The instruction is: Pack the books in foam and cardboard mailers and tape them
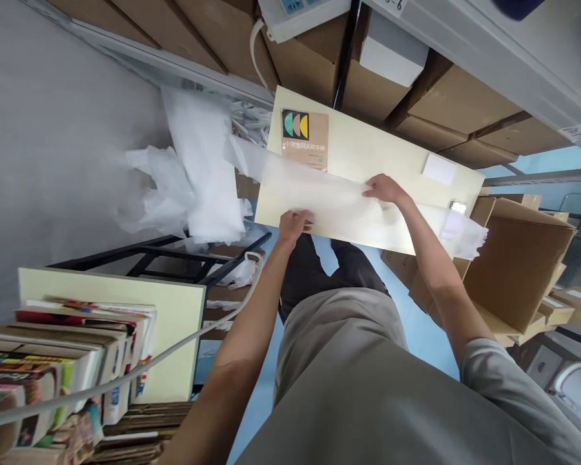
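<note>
A long strip of translucent white plastic packing wrap lies across a pale yellow board. My left hand has its fingers closed at the strip's near edge, by the front of the board. Farther right, my right hand pinches the strip's far edge between thumb and fingers. Behind the wrap sits a brown book with Chinese lettering and coloured half-circles on its cover; the strip covers its lower edge. To the left, the strip leads to a bulky white roll. Its ragged right end overhangs the board.
A small white paper lies at the board's right. An open cardboard box stands beyond its right end. Stacked books fill a lower left shelf, with a grey cable crossing in front. Brown boxes line the back shelf.
</note>
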A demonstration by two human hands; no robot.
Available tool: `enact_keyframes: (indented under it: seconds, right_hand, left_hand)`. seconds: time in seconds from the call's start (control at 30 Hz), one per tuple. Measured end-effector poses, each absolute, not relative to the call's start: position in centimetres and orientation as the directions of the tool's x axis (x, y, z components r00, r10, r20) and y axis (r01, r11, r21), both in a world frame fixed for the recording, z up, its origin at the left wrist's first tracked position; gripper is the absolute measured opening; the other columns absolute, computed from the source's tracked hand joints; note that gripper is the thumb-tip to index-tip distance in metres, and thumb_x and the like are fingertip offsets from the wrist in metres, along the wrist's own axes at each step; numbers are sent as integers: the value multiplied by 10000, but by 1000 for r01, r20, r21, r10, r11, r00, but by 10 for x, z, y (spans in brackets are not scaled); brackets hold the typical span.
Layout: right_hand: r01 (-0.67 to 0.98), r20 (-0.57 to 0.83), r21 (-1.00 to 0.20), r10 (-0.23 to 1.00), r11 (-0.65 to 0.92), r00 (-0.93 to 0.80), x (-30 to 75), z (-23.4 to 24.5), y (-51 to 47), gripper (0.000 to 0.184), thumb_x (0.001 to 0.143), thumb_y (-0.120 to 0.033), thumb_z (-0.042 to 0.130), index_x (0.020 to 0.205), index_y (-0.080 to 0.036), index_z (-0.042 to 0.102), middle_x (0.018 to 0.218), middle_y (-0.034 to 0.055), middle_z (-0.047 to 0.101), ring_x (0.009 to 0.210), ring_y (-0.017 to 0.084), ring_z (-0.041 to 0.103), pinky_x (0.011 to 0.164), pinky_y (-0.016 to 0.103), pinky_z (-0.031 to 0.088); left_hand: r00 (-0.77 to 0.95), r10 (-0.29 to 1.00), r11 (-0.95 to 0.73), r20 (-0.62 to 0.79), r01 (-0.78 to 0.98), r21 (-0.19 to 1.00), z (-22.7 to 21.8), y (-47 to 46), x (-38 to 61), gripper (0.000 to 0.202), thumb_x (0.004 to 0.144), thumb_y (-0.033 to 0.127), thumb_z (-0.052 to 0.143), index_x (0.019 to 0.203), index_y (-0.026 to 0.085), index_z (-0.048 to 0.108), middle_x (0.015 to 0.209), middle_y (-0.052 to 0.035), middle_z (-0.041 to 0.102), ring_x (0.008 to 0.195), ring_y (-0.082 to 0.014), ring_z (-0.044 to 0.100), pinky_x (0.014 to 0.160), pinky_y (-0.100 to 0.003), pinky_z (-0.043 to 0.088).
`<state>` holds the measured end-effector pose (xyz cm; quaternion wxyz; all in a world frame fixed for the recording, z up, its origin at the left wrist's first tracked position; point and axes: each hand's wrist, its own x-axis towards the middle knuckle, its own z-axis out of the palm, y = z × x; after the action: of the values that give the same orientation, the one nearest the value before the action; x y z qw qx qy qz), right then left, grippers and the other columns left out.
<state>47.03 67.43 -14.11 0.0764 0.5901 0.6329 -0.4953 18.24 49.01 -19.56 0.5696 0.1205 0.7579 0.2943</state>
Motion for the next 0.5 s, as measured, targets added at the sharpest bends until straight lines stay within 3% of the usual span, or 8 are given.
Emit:
enact_keyframes:
  seconds: [0.07,0.1,0.23,0.33,0.4,0.5]
  right_hand:
    - [885,-630,-451,744,-116,-224,474,-142,675,283,854,-291,913,778,-224,649,819,20,633,823,232,599,863,389,503]
    - [879,-594,-465,775,-111,-216,475,-141,674,310,882,-320,899,777,-233,621,833,20,634,826,228,595,855,380,496]
    - [700,-513,-691,804,-180,-300,476,-137,665,434,982,-613,820,883,-262,586,757,-30,554,740,190,524,740,326,440]
    - [655,-530,-732,760,-186,-376,487,-130,660,571,950,-810,776,935,-260,623,681,-53,495,675,176,472,683,312,389]
    - [737,-527,-672,749,-79,-401,501,-127,659,590,940,-819,779,890,-246,646,700,-28,542,704,187,508,702,318,397]
    - [882,-502,-459,789,105,-355,529,-125,657,491,1005,-696,761,859,-235,673,814,49,691,838,250,626,784,343,441]
  left_hand:
    - [-297,488,819,-820,-168,548,-195,486,192,103,927,238,760,879,152,726,859,-99,821,791,-226,849,603,-239,622]
    - [-284,480,827,-830,-170,536,-194,484,198,110,932,240,765,884,147,731,876,-110,831,789,-231,854,599,-242,618]
    - [-251,451,847,-857,-182,499,-192,479,216,146,944,246,805,884,139,726,870,-126,834,771,-259,867,604,-267,626]
    - [-309,430,841,-848,-204,501,-190,478,224,169,995,236,756,864,147,697,860,-111,826,728,-234,854,587,-252,608]
    - [-376,411,836,-830,-208,508,-190,478,228,178,1016,228,721,858,152,690,871,-100,826,699,-207,839,572,-230,586]
    - [-397,415,838,-819,-184,514,-190,479,234,167,999,231,739,857,152,699,906,-112,844,679,-193,827,549,-213,559]
